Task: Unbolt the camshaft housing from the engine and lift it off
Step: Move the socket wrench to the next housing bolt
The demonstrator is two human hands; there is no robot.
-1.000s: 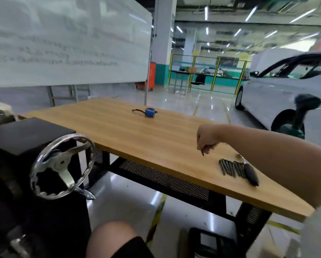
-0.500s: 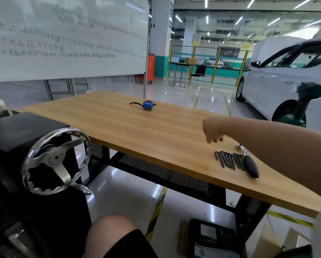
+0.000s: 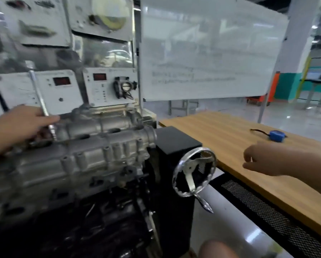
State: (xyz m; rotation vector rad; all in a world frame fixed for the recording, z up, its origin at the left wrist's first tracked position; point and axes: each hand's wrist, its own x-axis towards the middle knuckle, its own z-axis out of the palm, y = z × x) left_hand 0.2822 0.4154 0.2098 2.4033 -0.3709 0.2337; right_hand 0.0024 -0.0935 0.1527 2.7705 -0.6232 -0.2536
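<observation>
The grey cast camshaft housing (image 3: 103,127) sits on top of the engine (image 3: 66,170), which is mounted on a black stand at the left. My left hand (image 3: 23,121) grips a long metal wrench handle (image 3: 38,92) that stands up and tilts left from the housing's near-left end. My right hand (image 3: 263,159) hovers over the near edge of the wooden table (image 3: 230,138), fingers loosely curled and holding nothing. The picture is blurred by motion.
A chrome handwheel (image 3: 193,172) juts from the black stand (image 3: 174,142) between engine and table. A blue tape measure (image 3: 276,135) lies on the table. Instrument panels (image 3: 63,86) stand behind the engine, a whiteboard (image 3: 208,53) behind the table.
The view has swung left from the table to the engine. My right hand has drawn back from the row of bolts, now out of view. My left hand and the wrench have come into view.
</observation>
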